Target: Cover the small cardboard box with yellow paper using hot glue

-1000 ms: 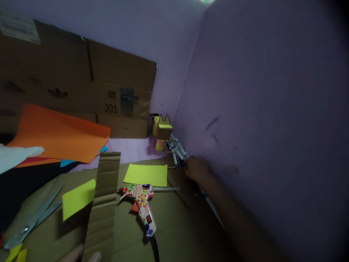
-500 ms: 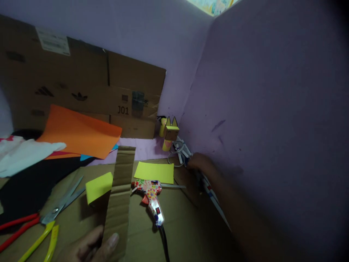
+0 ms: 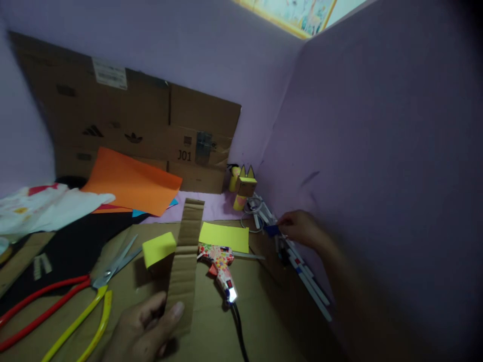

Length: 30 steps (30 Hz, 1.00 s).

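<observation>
My left hand (image 3: pixel 145 324) grips the lower end of a long creased cardboard strip (image 3: pixel 184 251), held upright between thumb and fingers. By the right wall, the fingers of my right hand (image 3: pixel 300 229) are pinched on a small dark blue object (image 3: pixel 272 231), whose kind I cannot make out. White strips (image 3: pixel 307 281) lie below that hand, along the wall. A flower-patterned glue gun (image 3: pixel 222 264) rests right of the cardboard strip, a glue stick poking from its back. Just left of the strip is a yellow-topped block (image 3: pixel 159 249).
Large scissors (image 3: pixel 107 276) with red and yellow handles lie open at left, beside black sheet material (image 3: pixel 75 251). Yellow paper (image 3: pixel 226 236) lies behind the glue gun. An eared cardboard figure (image 3: pixel 246 187) stands in the corner. Orange sheets (image 3: pixel 132 181) lean against a cardboard box panel (image 3: pixel 151 120).
My right hand has pulled back slightly from the strips, and the dark blue object now shows at its fingertips. The view has shifted left; my left hand still holds the cardboard strip.
</observation>
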Available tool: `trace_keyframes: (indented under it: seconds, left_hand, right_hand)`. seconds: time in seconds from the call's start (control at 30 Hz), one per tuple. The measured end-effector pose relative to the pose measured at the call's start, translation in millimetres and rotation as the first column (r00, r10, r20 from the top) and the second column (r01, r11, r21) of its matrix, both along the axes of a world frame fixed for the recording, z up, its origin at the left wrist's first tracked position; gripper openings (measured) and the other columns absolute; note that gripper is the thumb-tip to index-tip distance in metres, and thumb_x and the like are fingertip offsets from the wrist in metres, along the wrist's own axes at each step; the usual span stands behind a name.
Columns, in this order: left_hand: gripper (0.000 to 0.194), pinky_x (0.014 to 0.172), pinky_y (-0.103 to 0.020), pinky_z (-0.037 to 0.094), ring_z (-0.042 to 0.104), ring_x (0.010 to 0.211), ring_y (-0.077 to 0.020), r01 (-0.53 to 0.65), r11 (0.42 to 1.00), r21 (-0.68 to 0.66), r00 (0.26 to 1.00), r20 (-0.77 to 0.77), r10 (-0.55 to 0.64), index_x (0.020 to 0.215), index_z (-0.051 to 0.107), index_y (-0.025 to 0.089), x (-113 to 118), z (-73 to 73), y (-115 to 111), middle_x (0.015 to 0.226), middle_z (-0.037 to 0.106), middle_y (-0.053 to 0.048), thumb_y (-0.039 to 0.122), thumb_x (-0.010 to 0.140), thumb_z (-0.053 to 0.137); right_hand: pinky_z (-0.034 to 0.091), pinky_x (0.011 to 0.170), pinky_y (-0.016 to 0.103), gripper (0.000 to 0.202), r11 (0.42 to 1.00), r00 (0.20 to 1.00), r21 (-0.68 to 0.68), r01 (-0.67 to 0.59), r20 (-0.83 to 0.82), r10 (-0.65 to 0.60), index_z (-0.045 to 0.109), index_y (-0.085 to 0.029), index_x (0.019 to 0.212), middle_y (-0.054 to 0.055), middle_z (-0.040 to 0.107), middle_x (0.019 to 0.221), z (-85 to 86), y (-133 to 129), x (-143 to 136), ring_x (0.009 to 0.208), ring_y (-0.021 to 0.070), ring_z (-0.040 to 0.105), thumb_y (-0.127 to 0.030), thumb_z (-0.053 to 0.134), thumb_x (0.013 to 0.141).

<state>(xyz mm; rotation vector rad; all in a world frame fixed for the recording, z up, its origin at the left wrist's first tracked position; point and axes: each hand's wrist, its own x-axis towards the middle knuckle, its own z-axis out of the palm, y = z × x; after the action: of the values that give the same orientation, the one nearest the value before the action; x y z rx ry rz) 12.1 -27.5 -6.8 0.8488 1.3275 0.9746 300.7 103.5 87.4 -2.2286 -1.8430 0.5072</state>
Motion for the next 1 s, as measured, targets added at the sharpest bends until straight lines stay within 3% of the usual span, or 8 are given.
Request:
trace_keyframes:
  seconds: [0.1, 0.2, 0.3, 0.5, 0.7, 0.83, 0.93, 1.0]
  left_hand:
    - [0.043, 0.031, -0.013, 0.023, 0.035, 0.033, -0.0056, 0.066, 0.998, 0.000, 0.997, -0.043, -0.066, 0.075, 0.062, 0.016, 1, 0.6, 3, 0.040, 0.046, 0.006, 0.057, 0.063, 0.065]
    - [0.046, 0.030, -0.013, 0.019, 0.030, 0.029, -0.0036, 0.105, 0.995, 0.005, 0.994, 0.021, -0.105, 0.069, 0.058, 0.015, 2, -2.9, 5, 0.037, 0.045, 0.005, 0.060, 0.064, 0.059]
    - [0.048, 0.029, -0.014, 0.023, 0.036, 0.030, -0.0044, 0.090, 0.996, 0.021, 0.991, 0.098, -0.092, 0.066, 0.055, 0.014, 4, -3.6, 5, 0.041, 0.049, 0.003, 0.061, 0.060, 0.061]
    - [0.034, 0.032, -0.014, 0.032, 0.048, 0.037, -0.0066, 0.107, 0.990, 0.091, 0.974, 0.191, -0.123, 0.070, 0.053, 0.014, 11, 3.1, -4, 0.053, 0.057, 0.001, 0.047, 0.070, 0.060]
    - [0.032, 0.038, -0.016, 0.039, 0.053, 0.043, -0.0082, 0.125, 0.983, 0.133, 0.963, 0.223, -0.152, 0.075, 0.054, 0.014, 15, 3.2, -9, 0.060, 0.059, 0.000, 0.045, 0.071, 0.062]
    - [0.029, 0.036, -0.015, 0.034, 0.047, 0.037, -0.0069, 0.186, 0.968, 0.171, 0.973, 0.106, -0.205, 0.080, 0.056, 0.013, 12, 4.2, -8, 0.050, 0.058, 0.001, 0.039, 0.070, 0.064]
    - [0.027, 0.036, -0.015, 0.034, 0.046, 0.037, -0.0067, 0.139, 0.977, 0.161, 0.979, 0.126, -0.160, 0.080, 0.057, 0.013, 9, 6.1, -7, 0.049, 0.058, 0.001, 0.036, 0.068, 0.064]
    - [0.027, 0.037, -0.015, 0.036, 0.047, 0.040, -0.0073, 0.114, 0.981, 0.158, 0.976, 0.167, -0.140, 0.079, 0.057, 0.012, 8, 7.3, -6, 0.051, 0.058, 0.001, 0.036, 0.067, 0.065]
  right_hand:
    - [0.037, 0.042, 0.021, 0.018, 0.989, 0.960, 0.085, -0.124, -0.243, 0.141, 0.065, -0.017, 0.086, -0.001, 0.060, 0.055, -7.3, -38, -32, 0.044, 0.0102, 0.052, -0.029, 0.054, 0.078]
    - [0.035, 0.037, 0.021, 0.020, 0.924, 0.512, 0.176, -0.339, -0.789, 0.338, 0.065, -0.018, 0.071, -0.002, 0.057, 0.049, -25.0, -67, -65, 0.037, 0.0086, 0.045, -0.036, 0.069, 0.064]
    - [0.036, 0.038, 0.020, 0.022, 0.900, 0.326, 0.102, -0.423, -0.910, 0.256, 0.067, -0.016, 0.067, -0.002, 0.056, 0.047, -44.7, -81, -93, 0.038, 0.0076, 0.046, -0.033, 0.076, 0.056]
    - [0.028, 0.031, 0.017, 0.025, 0.937, 0.392, 0.028, -0.347, -0.904, 0.172, 0.066, -0.014, 0.057, -0.004, 0.053, 0.041, -69.8, -88, -123, 0.030, 0.0044, 0.037, -0.036, 0.076, 0.053]
    - [0.037, 0.043, 0.022, 0.016, 0.961, 0.418, 0.150, -0.231, -0.877, 0.237, 0.068, -0.015, 0.063, -0.002, 0.058, 0.051, -78.2, -90, -131, 0.043, 0.0082, 0.046, -0.029, 0.072, 0.058]
    - [0.038, 0.050, 0.022, 0.017, 0.934, 0.433, 0.301, -0.195, -0.828, 0.357, 0.069, -0.016, 0.074, -0.004, 0.054, 0.055, -81.4, -92, -134, 0.051, 0.0096, 0.047, -0.023, 0.072, 0.059]
    - [0.042, 0.048, 0.021, 0.036, 0.931, 0.381, 0.351, -0.098, -0.851, 0.361, 0.063, -0.018, 0.096, -0.002, 0.054, 0.071, -81.5, -92, -134, 0.056, 0.0098, 0.048, -0.025, 0.072, 0.061]
    - [0.042, 0.042, 0.019, 0.046, 0.962, 0.280, 0.248, -0.117, -0.921, 0.271, 0.058, -0.019, 0.105, 0.001, 0.055, 0.082, -80.7, -92, -133, 0.056, 0.0095, 0.050, -0.030, 0.072, 0.062]
